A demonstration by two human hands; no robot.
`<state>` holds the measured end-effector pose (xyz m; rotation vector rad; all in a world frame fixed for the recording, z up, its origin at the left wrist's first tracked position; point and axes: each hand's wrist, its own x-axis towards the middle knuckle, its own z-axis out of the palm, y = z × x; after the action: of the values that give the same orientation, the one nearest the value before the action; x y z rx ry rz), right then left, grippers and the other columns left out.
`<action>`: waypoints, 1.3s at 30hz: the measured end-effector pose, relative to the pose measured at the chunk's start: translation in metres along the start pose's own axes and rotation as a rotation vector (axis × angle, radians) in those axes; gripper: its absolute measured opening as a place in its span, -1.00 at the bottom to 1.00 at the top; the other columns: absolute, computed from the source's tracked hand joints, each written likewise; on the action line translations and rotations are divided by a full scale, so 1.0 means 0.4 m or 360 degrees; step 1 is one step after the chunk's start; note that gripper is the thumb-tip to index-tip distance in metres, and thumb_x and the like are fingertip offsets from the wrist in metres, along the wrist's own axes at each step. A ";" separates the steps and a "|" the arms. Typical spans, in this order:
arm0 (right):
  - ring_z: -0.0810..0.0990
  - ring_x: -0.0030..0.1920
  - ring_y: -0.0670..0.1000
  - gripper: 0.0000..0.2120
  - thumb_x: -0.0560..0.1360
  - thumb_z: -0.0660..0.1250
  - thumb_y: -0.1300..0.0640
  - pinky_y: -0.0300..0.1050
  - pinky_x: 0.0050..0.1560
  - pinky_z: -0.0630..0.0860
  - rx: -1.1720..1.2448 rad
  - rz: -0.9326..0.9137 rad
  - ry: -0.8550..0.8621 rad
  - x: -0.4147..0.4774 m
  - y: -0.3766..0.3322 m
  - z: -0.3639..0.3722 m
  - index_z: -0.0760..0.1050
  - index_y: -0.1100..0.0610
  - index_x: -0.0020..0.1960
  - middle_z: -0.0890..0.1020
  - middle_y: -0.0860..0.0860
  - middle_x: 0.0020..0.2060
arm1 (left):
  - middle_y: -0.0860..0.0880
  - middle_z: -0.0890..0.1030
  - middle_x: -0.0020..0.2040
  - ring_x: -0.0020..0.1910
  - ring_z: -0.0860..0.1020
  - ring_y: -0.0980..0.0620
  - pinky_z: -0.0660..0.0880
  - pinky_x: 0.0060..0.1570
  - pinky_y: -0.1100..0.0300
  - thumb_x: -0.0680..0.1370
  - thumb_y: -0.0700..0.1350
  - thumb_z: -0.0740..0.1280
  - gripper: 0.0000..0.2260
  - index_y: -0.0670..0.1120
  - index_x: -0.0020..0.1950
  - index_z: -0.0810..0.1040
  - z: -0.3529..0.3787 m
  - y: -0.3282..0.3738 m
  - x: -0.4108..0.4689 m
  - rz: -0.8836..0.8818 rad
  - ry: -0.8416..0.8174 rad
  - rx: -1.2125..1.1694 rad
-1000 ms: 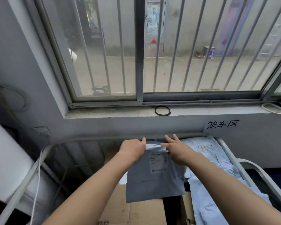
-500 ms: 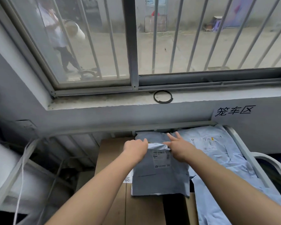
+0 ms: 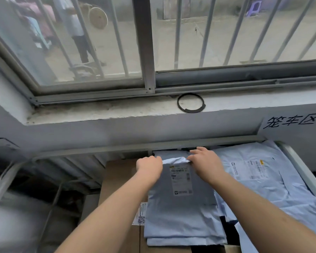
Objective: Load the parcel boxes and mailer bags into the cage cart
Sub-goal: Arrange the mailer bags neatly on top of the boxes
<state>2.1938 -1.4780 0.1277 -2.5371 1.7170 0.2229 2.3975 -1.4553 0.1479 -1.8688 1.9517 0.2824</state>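
Laying a grey mailer bag into the cage cart

My left hand (image 3: 150, 166) fists the top edge and my right hand (image 3: 206, 165) pinches it beside, fingers extended. The mailer bag (image 3: 182, 207) drapes over a cardboard box (image 3: 117, 177) inside the cage cart (image 3: 117, 148). I'd lower it flat and release both hands together, as the slick, limp film slides. Crumpled pale bags (image 3: 263, 189) lie to the right.

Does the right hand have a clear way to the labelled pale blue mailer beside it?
Probably yes: the pale blue mailer lies uncovered right beside the right hand, nothing between them. But that hand pinches the grey mailer at its top edge and must release it first.
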 end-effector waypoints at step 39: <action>-0.35 0.55 -0.16 -0.43 0.59 -0.21 -0.27 -0.08 0.54 -0.28 0.0655 0.0139 0.0166 0.003 -0.016 0.535 -0.12 -0.27 0.59 -0.20 -0.16 0.61 | -0.12 0.10 0.64 0.60 0.13 -0.13 0.10 0.41 -0.16 0.58 0.29 0.07 -0.28 -0.07 0.63 0.13 0.526 0.160 0.171 0.0189 0.0604 -0.0428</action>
<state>2.1831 -1.4471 -0.0838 -2.2109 1.6986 -0.2397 2.3676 -1.4223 -0.0781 -2.1005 2.3840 0.2499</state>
